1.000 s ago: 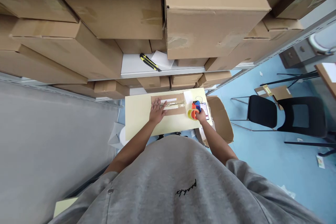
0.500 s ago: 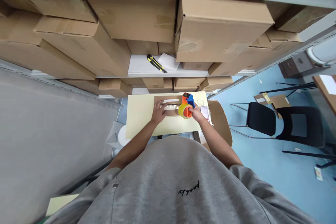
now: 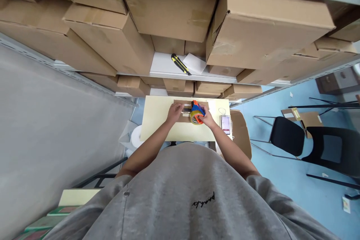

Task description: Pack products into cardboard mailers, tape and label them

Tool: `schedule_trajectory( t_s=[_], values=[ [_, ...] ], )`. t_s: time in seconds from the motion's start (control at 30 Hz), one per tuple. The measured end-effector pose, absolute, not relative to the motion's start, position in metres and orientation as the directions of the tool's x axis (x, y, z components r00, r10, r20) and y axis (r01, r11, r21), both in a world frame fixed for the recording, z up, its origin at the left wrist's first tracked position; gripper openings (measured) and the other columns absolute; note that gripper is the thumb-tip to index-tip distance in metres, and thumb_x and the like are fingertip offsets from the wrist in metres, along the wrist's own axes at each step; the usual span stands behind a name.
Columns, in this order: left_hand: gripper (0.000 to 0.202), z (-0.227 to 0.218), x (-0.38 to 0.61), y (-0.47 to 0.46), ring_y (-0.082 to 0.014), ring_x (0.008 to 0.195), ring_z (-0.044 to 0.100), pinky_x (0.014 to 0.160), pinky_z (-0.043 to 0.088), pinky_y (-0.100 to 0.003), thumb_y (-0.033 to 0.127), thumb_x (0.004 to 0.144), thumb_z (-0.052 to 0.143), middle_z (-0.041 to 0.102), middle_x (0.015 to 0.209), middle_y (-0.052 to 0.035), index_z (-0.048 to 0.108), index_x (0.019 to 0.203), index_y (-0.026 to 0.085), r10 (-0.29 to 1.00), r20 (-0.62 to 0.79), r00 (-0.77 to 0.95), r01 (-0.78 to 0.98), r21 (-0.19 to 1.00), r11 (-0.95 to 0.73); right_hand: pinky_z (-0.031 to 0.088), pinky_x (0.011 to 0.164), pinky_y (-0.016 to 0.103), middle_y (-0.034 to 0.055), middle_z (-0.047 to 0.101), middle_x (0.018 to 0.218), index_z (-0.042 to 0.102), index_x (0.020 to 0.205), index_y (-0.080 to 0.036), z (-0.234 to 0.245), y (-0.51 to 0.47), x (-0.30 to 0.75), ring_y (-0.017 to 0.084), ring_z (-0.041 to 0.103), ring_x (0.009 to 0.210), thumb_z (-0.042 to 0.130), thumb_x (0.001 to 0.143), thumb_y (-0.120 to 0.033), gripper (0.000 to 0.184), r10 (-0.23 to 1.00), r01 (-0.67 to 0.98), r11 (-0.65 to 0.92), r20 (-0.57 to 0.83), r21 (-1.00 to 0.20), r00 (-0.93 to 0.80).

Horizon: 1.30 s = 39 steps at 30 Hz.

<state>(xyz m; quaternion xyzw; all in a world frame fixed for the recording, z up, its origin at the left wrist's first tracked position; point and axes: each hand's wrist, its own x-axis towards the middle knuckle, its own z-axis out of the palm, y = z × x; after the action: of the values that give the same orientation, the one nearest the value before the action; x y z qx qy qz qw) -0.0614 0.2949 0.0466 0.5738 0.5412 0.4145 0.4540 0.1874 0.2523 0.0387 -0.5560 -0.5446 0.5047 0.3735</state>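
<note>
My right hand (image 3: 208, 118) is wrapped round a tape dispenser (image 3: 198, 109), blue and orange with a yellow roll. The dispenser is over a flat brown cardboard box (image 3: 185, 119) lying on the pale yellow table (image 3: 157, 124). At the box's left end is my left hand (image 3: 174, 113), its fingers drawn together beside a shiny strip (image 3: 186, 110) that runs toward the dispenser. Whether these fingers pinch the strip or only press on the box is too small to make out.
A phone (image 3: 225, 124) lies at the table's right end, near an open carton (image 3: 241, 135). Shelves of cardboard boxes (image 3: 168, 7) rise in front, with a yellow-black utility knife (image 3: 180, 63) on one shelf. Black chairs (image 3: 288, 135) stand to the right.
The dispenser has tilted and come closer to my left hand, lower over the box. My left fingers, spread before, are now bunched together. The whole view has shifted slightly.
</note>
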Motion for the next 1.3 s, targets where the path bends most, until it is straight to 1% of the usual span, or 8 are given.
schedule_trajectory(
  t_s=[0.13, 0.27, 0.43, 0.67, 0.73, 0.93, 1.1, 1.3],
  values=[
    [0.037, 0.053, -0.056, 0.299, -0.0256, 0.095, 0.067, 0.091, 0.049, -0.038, 0.057, 0.091, 0.071, 0.074, 0.086, -0.0052, 0.077, 0.076, 0.024, 0.993, -0.08, 0.083, 0.27, 0.961, 0.055, 0.056, 0.103, 0.049, 0.007, 0.069, 0.122, 0.05, 0.129, -0.026, 0.035, 0.253, 0.186, 0.03, 0.069, 0.111, 0.071, 0.072, -0.03, 0.061, 0.987, 0.303, -0.076, -0.114, -0.95, -0.113],
    [0.035, 0.054, -0.052, 0.299, -0.0228, 0.083, 0.069, 0.078, 0.052, -0.035, 0.057, 0.084, 0.077, 0.076, 0.084, -0.0043, 0.079, 0.085, 0.023, 0.964, -0.231, 0.129, 0.092, 0.971, 0.22, 0.057, 0.102, 0.05, 0.0078, 0.069, 0.125, 0.05, 0.131, -0.026, 0.038, 0.254, 0.185, 0.031, 0.069, 0.112, 0.071, 0.074, -0.03, 0.061, 0.989, 0.373, -0.023, -0.076, -0.927, -0.128],
    [0.035, 0.059, -0.051, 0.3, -0.0226, 0.085, 0.07, 0.079, 0.053, -0.035, 0.055, 0.076, 0.083, 0.077, 0.085, -0.0053, 0.078, 0.084, 0.021, 0.954, -0.27, 0.132, -0.053, 0.959, 0.279, 0.055, 0.104, 0.054, 0.0104, 0.069, 0.128, 0.051, 0.132, -0.026, 0.046, 0.256, 0.182, 0.034, 0.067, 0.117, 0.07, 0.074, -0.029, 0.06, 0.99, 0.491, 0.049, -0.021, -0.87, -0.137],
    [0.039, 0.059, -0.056, 0.302, -0.0224, 0.08, 0.071, 0.069, 0.048, -0.032, 0.055, 0.067, 0.088, 0.076, 0.077, -0.0058, 0.076, 0.077, 0.02, 0.886, -0.443, 0.136, -0.09, 0.885, 0.457, 0.054, 0.102, 0.054, 0.0134, 0.067, 0.131, 0.051, 0.137, -0.023, 0.057, 0.261, 0.181, 0.036, 0.065, 0.118, 0.068, 0.078, -0.031, 0.062, 0.98, 0.635, 0.13, 0.0, -0.762, -0.2],
    [0.036, 0.056, -0.057, 0.301, -0.0216, 0.078, 0.071, 0.068, 0.048, -0.031, 0.05, 0.065, 0.09, 0.076, 0.075, -0.0051, 0.075, 0.076, 0.02, 0.887, -0.452, 0.099, -0.106, 0.881, 0.461, 0.055, 0.1, 0.053, 0.0137, 0.067, 0.132, 0.051, 0.139, -0.022, 0.062, 0.263, 0.18, 0.036, 0.065, 0.118, 0.068, 0.08, -0.031, 0.063, 0.976, 0.665, 0.144, -0.008, -0.733, -0.22],
    [0.017, 0.047, -0.057, 0.293, -0.0181, 0.066, 0.066, 0.064, 0.05, -0.032, 0.033, 0.073, 0.083, 0.073, 0.071, -0.004, 0.075, 0.075, 0.019, 0.892, -0.453, -0.003, -0.144, 0.883, 0.447, 0.054, 0.099, 0.05, 0.0158, 0.066, 0.133, 0.054, 0.138, -0.021, 0.085, 0.268, 0.178, 0.038, 0.065, 0.119, 0.073, 0.083, -0.03, 0.059, 0.948, 0.761, 0.216, -0.056, -0.612, -0.314],
    [0.01, 0.041, -0.061, 0.292, -0.0153, 0.061, 0.061, 0.063, 0.049, -0.032, 0.027, 0.072, 0.078, 0.07, 0.07, -0.0027, 0.073, 0.074, 0.018, 0.897, -0.442, -0.026, -0.109, 0.893, 0.437, 0.053, 0.101, 0.05, 0.0162, 0.066, 0.133, 0.054, 0.138, -0.021, 0.098, 0.271, 0.174, 0.038, 0.064, 0.121, 0.073, 0.087, -0.033, 0.056, 0.919, 0.77, 0.288, -0.062, -0.57, -0.39],
    [0.017, 0.031, -0.071, 0.292, -0.0134, 0.058, 0.057, 0.06, 0.045, -0.03, 0.032, 0.068, 0.08, 0.066, 0.065, -0.0014, 0.071, 0.072, 0.018, 0.881, -0.473, -0.004, -0.176, 0.868, 0.465, 0.054, 0.095, 0.047, 0.0163, 0.067, 0.132, 0.056, 0.14, -0.022, 0.098, 0.279, 0.169, 0.037, 0.067, 0.115, 0.072, 0.094, -0.054, 0.058, 0.892, 0.763, 0.341, -0.069, -0.549, -0.447]
  ],
)
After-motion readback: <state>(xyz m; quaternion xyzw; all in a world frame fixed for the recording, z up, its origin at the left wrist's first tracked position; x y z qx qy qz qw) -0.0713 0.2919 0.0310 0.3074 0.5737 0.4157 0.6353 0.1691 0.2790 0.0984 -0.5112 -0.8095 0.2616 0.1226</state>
